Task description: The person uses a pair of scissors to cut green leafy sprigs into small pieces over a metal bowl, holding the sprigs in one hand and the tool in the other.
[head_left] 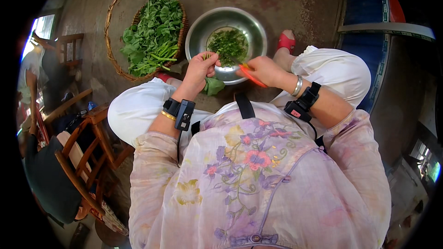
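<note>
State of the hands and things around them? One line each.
Left hand: closed on green leafy stem
Right hand: closed around orange-handled scissors
Scissors: held; blade opening unclear
Round silver metal bowl: upright, holding chopped greens
Brown woven basket: upright, heaped with green leaves

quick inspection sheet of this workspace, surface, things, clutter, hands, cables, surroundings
Surface: brown floor with reddish patches
Job's things: metal bowl containing cut greens; wicker basket heaped with leafy greens
Clutter: wooden chairs at left
Left hand: pinches a leafy stem
Right hand: grips orange-handled scissors
Cables: thin black cable from each wrist device
Surroundings: blue panels at right; person in dark top at left
</note>
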`<action>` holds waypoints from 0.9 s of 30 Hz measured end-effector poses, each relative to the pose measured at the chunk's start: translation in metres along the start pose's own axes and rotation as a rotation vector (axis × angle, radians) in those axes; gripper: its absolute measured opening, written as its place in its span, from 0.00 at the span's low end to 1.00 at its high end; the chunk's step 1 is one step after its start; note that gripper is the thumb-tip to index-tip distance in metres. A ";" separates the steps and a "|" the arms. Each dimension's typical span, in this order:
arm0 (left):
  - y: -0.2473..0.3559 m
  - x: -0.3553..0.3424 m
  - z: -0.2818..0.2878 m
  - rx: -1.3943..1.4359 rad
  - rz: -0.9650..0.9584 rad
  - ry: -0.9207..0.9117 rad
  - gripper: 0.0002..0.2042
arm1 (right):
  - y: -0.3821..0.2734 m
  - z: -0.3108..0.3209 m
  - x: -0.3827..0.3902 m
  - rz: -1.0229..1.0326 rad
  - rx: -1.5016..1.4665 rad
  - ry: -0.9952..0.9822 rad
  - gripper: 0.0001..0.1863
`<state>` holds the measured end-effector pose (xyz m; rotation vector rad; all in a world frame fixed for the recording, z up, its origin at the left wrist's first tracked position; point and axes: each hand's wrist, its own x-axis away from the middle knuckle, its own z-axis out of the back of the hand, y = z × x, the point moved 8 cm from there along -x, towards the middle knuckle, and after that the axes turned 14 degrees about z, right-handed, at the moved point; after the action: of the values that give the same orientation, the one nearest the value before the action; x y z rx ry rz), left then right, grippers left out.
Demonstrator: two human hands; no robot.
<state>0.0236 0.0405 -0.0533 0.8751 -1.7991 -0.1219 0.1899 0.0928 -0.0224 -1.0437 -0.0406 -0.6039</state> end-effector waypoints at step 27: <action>-0.003 0.000 -0.003 -0.042 0.049 -0.021 0.03 | 0.002 -0.014 -0.001 0.043 -0.007 -0.021 0.27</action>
<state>0.0282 0.0396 -0.0536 0.8017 -1.8302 -0.1379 0.1872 0.0828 -0.0313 -1.0552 -0.0342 -0.5551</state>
